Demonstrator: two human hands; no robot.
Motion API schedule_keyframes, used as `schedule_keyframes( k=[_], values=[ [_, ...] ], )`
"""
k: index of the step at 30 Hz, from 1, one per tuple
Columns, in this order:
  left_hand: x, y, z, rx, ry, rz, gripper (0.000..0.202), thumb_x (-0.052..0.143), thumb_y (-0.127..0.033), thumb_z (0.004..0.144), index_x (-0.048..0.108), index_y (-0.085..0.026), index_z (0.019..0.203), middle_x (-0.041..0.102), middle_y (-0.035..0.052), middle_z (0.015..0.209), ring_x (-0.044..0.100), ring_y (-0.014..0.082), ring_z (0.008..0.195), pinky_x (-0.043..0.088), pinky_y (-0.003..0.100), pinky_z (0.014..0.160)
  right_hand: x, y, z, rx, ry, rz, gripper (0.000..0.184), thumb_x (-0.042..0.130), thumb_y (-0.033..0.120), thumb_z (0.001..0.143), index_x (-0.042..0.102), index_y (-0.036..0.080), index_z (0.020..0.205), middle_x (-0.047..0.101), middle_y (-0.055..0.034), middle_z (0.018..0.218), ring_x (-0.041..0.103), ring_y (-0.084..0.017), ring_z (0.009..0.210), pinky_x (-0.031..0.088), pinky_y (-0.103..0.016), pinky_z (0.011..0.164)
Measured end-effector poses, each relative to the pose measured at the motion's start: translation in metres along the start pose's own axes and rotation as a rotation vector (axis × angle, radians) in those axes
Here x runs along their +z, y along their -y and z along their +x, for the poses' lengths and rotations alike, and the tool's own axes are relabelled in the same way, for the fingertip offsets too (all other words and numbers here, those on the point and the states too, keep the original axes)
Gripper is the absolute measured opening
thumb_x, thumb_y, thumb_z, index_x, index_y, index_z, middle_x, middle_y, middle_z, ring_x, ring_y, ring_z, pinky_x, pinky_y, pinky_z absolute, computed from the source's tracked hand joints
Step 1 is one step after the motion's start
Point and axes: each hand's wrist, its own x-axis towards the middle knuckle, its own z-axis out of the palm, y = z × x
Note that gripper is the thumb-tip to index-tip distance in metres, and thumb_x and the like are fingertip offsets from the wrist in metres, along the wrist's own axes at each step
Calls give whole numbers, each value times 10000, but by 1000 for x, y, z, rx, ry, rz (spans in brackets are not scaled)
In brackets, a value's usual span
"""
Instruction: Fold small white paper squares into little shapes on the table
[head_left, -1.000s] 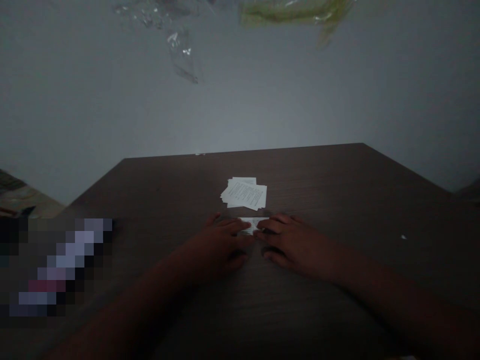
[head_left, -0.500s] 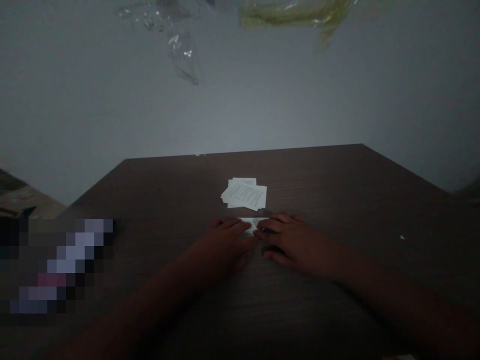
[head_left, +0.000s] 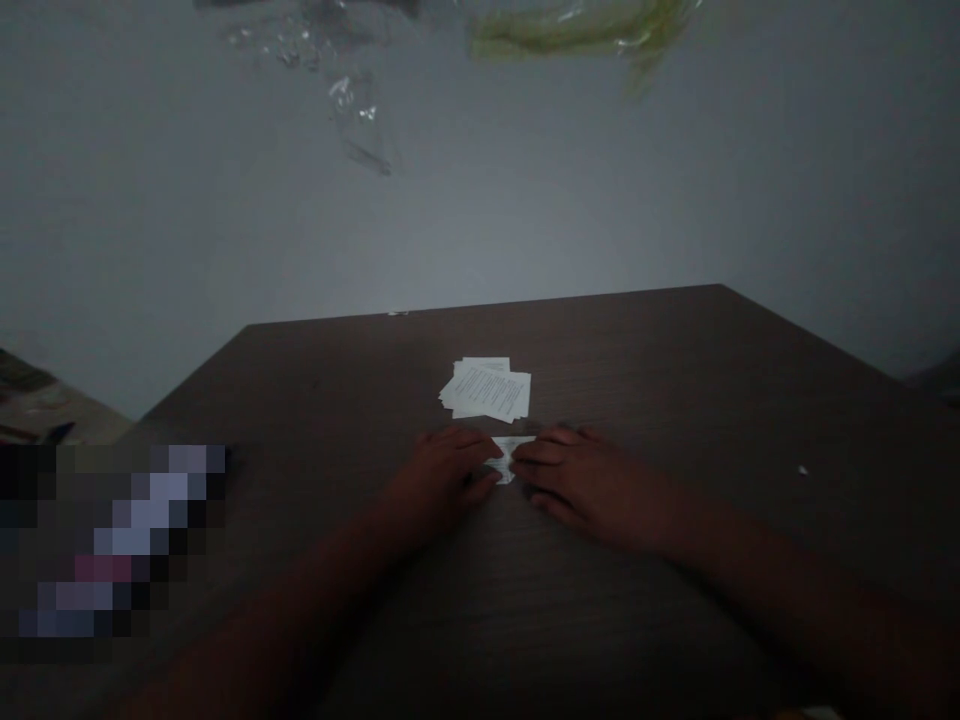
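Observation:
A small printed slip of paper [head_left: 505, 462] lies on the dark wooden table, partly covered by my hands, and looks creased or folded. At its left side, my left hand [head_left: 448, 470] touches it with thumb and index finger apart and the other fingers bent. My right hand [head_left: 574, 478] lies over its right part, fingers stretched out flat, fingertips on the paper. Just beyond my hands is a loose pile of printed paper slips [head_left: 486, 390], fanned at different angles. How much of the slip is under my fingers is hidden.
The table [head_left: 637, 370] meets a pale wall [head_left: 525, 200]. Clear plastic [head_left: 360, 110] and yellow plastic [head_left: 577, 35] hang on the wall. A blurred-out, pixelated object [head_left: 150, 510] is at the left. A tiny white scrap [head_left: 802, 470] lies at the right.
My left thumb has drawn back a little to the left, and the hands are slightly farther apart, showing more of the slip's near edge. The pile has not moved.

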Motion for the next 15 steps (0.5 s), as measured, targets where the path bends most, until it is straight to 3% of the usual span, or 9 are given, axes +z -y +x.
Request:
schedule_keyframes(
  k=[5, 15],
  values=[
    [6, -5, 3, -26, -25, 47, 295, 843, -318, 1223, 926, -329, 1505, 932, 92, 1603, 840, 407, 1535, 679, 603, 1319, -5, 6, 2, 20, 43, -7, 384, 692, 310, 1298, 862, 275, 1641, 863, -153, 1716, 740, -445, 1619, 614, -749, 1364],
    [8, -7, 2, -87, -63, 29, 355, 892, -362, 1205, 912, -305, 1554, 918, 133, 1654, 823, 440, 1564, 641, 721, 1343, 1, 2, 2, 0, 10, -2, 394, 721, 303, 1281, 861, 283, 1648, 857, -155, 1736, 759, -437, 1617, 627, -734, 1367]
  ],
)
